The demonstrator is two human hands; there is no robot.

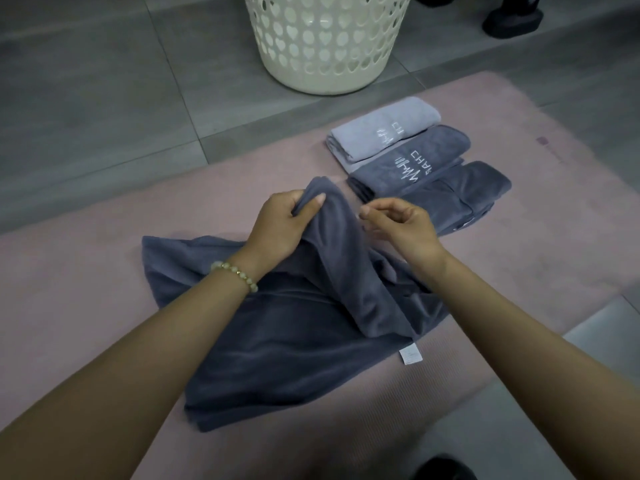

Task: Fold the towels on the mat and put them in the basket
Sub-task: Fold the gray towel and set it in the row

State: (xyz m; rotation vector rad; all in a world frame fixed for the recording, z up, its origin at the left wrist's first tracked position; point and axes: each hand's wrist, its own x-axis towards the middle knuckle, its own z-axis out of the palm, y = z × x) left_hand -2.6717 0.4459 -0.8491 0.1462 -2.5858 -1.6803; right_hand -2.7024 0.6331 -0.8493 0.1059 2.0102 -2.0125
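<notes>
- The dark blue-grey towel [294, 341] lies unfolded and rumpled on the pink mat [86, 289], in the near middle of the scene; a small white label [409, 356] sticks out at its near right edge.
- The left hand [280, 226] grips the towel's far end, fingers and thumb curled round a bunch of cloth and lifting it into a ridge above the mat.
- The right hand [405, 226] hovers just right of that raised ridge, fingers loosely curled, with no cloth seen between them.
- A beaded bracelet [235, 273] sits on the left wrist.
- Farther and to the right, three folded towels lie in a row on the mat, each overlapping the next: a light grey one [377, 129] farthest, a mid grey one [415, 157] with white lettering, and a dark one [460, 195] nearest the right hand.
- The cream basket [325, 39], its wall pierced with heart-shaped holes, stands on the grey tiled floor [86, 98] just beyond the mat's far edge.
- Dark objects [512, 19] stand at the far right; what they are cannot be told.
</notes>
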